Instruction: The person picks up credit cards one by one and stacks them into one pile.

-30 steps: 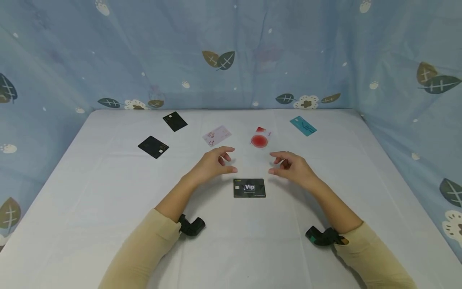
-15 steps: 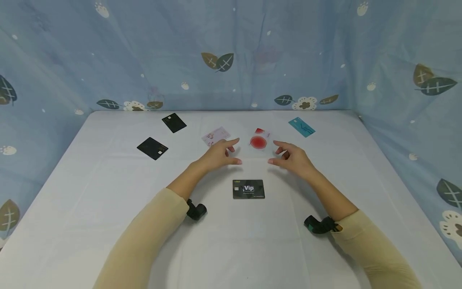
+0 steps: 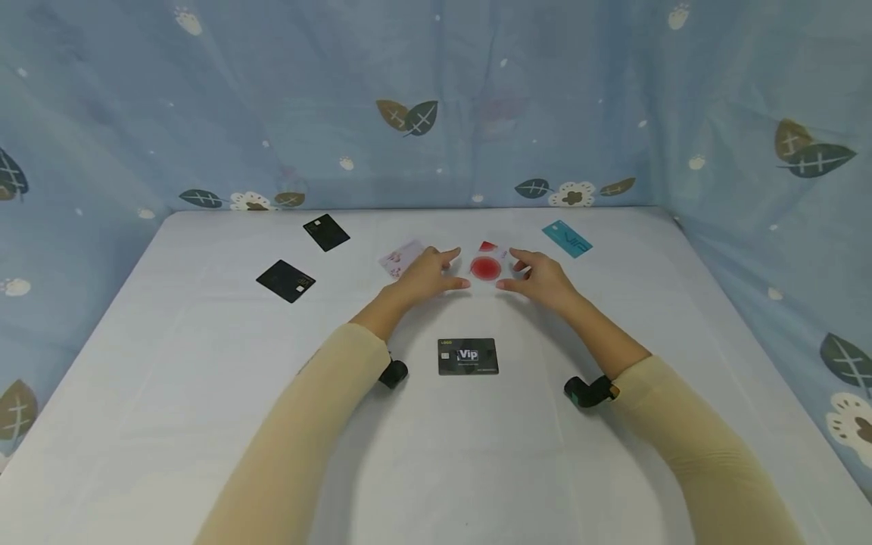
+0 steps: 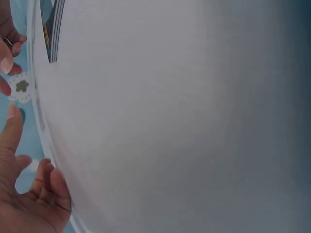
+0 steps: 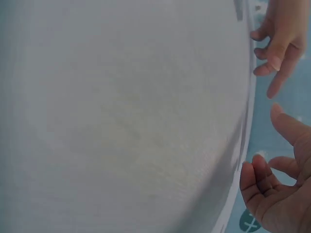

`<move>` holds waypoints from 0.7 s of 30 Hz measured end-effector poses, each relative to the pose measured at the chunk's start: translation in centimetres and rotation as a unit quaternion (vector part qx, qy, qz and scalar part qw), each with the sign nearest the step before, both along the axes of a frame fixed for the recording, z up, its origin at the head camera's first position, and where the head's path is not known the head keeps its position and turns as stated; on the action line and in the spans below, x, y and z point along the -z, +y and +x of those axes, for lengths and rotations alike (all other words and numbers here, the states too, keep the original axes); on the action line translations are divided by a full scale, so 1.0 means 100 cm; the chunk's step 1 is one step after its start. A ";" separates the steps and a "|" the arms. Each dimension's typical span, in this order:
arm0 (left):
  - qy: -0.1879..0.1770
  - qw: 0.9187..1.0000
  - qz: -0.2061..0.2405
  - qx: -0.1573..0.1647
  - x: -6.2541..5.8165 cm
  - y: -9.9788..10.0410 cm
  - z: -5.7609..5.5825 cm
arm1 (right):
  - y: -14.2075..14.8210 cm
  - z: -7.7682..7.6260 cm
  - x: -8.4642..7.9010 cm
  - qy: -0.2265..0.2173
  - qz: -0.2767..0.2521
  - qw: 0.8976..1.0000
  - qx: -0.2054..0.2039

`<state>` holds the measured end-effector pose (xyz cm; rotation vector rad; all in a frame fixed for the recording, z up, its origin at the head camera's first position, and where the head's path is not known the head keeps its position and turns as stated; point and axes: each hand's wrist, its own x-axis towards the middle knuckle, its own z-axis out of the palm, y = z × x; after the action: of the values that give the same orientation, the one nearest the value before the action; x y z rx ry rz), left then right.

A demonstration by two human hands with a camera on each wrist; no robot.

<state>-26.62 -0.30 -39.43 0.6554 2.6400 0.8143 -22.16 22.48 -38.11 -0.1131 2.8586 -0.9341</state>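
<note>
A clear-looking card with a red circle (image 3: pixel 486 269) lies flat toward the back of the table. My left hand (image 3: pixel 428 274) is at its left side, thumb and forefinger spread, partly covering a pale pink flowered card (image 3: pixel 398 260). On the other side hovers my right hand (image 3: pixel 543 281), thumb and forefinger apart, other fingers bent. Neither hand visibly grips anything; whether the fingertips touch the red-circle card is unclear. Nearer me lies a black "Vip" card (image 3: pixel 468 356); layered card edges (image 4: pixel 54 34) show in the left wrist view.
Two black cards (image 3: pixel 286 281) (image 3: pixel 326 232) lie on the left of the white-covered table (image 3: pixel 170 393). A teal VIP card (image 3: pixel 568 238) is at the back right. Blue patterned cloth (image 3: pixel 286 91) hangs along the back and sides.
Both hands have moved forward over the table and drawn closer together, from beyond the black Vip card to either side of the red-circle card. The cards stay where they were.
</note>
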 end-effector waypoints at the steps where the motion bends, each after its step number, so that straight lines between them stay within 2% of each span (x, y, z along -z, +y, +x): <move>1: -0.003 1.000 -0.004 -0.002 0.000 0.003 -0.002 | 0.000 -0.003 0.000 -0.001 0.006 1.000 0.002; 6: -0.010 1.000 -0.017 -0.012 -0.003 0.013 -0.012 | 0.000 -0.016 0.002 -0.004 0.030 1.000 0.008; 10: -0.010 0.999 -0.033 -0.019 -0.004 0.020 -0.018 | -0.001 -0.025 0.005 -0.032 0.035 0.999 0.019; 13: -0.007 0.998 -0.064 -0.022 -0.004 0.024 -0.020 | -0.003 -0.029 0.005 -0.052 0.033 0.998 0.022; 18: 0.002 0.993 -0.117 -0.010 -0.003 0.028 -0.022 | -0.005 -0.031 0.005 -0.066 0.033 0.997 0.014; 21: 0.009 0.991 -0.132 0.004 0.000 0.030 -0.024 | -0.004 -0.033 0.007 -0.071 0.035 0.997 0.010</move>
<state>-29.03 2.75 -39.47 0.6032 2.6926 0.4459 -25.43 22.08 -38.80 -0.0110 2.7625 -0.8107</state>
